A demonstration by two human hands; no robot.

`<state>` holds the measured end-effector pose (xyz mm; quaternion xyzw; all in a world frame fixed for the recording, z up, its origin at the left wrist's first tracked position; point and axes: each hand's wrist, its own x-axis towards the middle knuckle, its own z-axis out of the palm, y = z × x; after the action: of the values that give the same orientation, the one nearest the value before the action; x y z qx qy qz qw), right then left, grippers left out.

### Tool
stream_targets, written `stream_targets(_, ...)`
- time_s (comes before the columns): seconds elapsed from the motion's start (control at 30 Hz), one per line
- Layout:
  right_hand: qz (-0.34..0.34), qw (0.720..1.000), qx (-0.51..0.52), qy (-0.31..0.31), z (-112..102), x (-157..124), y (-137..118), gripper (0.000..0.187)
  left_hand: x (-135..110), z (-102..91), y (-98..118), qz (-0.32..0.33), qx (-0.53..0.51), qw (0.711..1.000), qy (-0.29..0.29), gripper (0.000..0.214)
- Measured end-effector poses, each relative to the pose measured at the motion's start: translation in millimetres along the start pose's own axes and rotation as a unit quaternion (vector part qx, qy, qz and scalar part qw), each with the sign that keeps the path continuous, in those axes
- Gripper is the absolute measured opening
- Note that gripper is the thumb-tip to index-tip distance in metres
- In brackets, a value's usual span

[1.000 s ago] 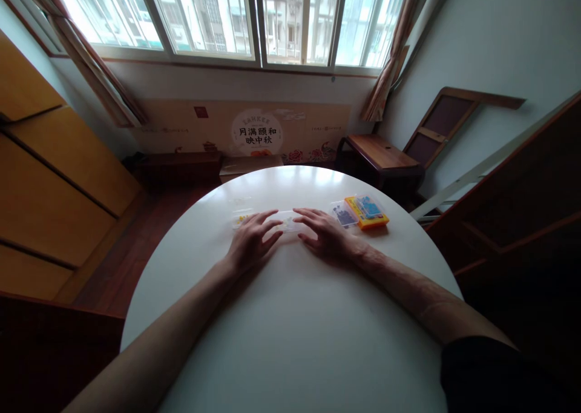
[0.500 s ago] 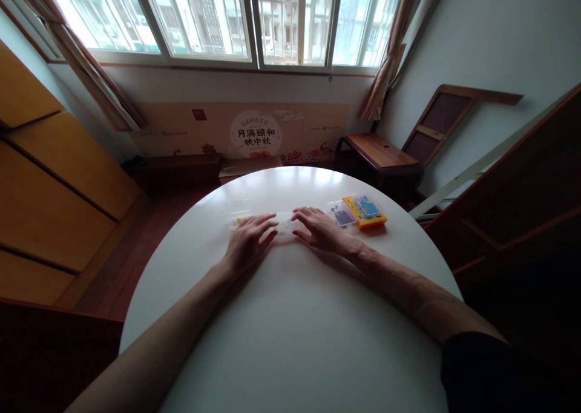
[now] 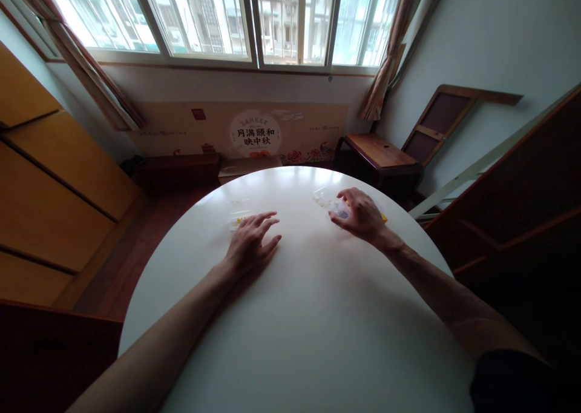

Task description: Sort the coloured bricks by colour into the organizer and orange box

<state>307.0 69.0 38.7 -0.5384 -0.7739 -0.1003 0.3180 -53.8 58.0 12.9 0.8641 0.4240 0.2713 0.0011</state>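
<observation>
My left hand (image 3: 250, 240) rests on the white table, fingers apart and nothing in them. Just behind its fingers lies a small clear box with yellow pieces (image 3: 240, 220), partly covered by the hand. Over at the right, my right hand (image 3: 361, 216) curls its thumb and fingers round the near end of a clear plastic box (image 3: 323, 198) with pale contents. Beneath that hand a clear box of dark pieces (image 3: 340, 212) shows in part. The yellow box (image 3: 384, 218) is mostly hidden behind the same hand; only an edge peeks out.
The round white table (image 3: 299, 316) fills the middle. Beyond it stand a cardboard box (image 3: 249, 167) and a wooden stool (image 3: 379, 151) below the window. A wooden cabinet (image 3: 49, 207) is on the left, and a dark wooden panel (image 3: 512, 201) leans at the right.
My right hand has moved right and away from me, taking the clear box with pale contents from between the hands towards the other boxes. My left hand has barely moved.
</observation>
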Motion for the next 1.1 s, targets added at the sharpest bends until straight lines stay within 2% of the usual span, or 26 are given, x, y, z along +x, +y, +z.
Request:
stream_targets(0.13,0.022,0.994,-0.102,0.027,-8.6,-12.8,36.8,0.041,-0.3,2.4,-1.4,0.004,-0.001,1.000,0.001,0.035)
stream_targets(0.3,0.008,0.988,-0.156,0.008,-7.3,-25.2,47.1,0.047,-0.8,3.6,-1.9,0.012,0.003,1.000,0.008,0.033)
stream_targets(0.53,0.015,0.991,-0.131,-0.009,-6.4,-25.3,42.2,0.062,-0.4,-0.4,0.6,0.009,0.004,1.000,0.003,0.031)
stream_targets(0.7,0.031,0.997,-0.064,-0.032,-0.8,-32.8,45.6,0.062,-1.4,1.4,-1.2,0.017,0.009,1.000,0.005,0.031)
stream_targets(0.93,0.090,0.993,0.005,-0.074,13.9,-32.7,52.1,0.076,-1.7,3.2,-1.0,0.023,0.004,1.000,0.006,0.033)
stream_targets(1.1,0.082,0.993,-0.013,-0.089,16.2,-24.9,51.4,0.074,-1.5,1.4,-1.5,0.024,0.007,1.000,0.004,0.032)
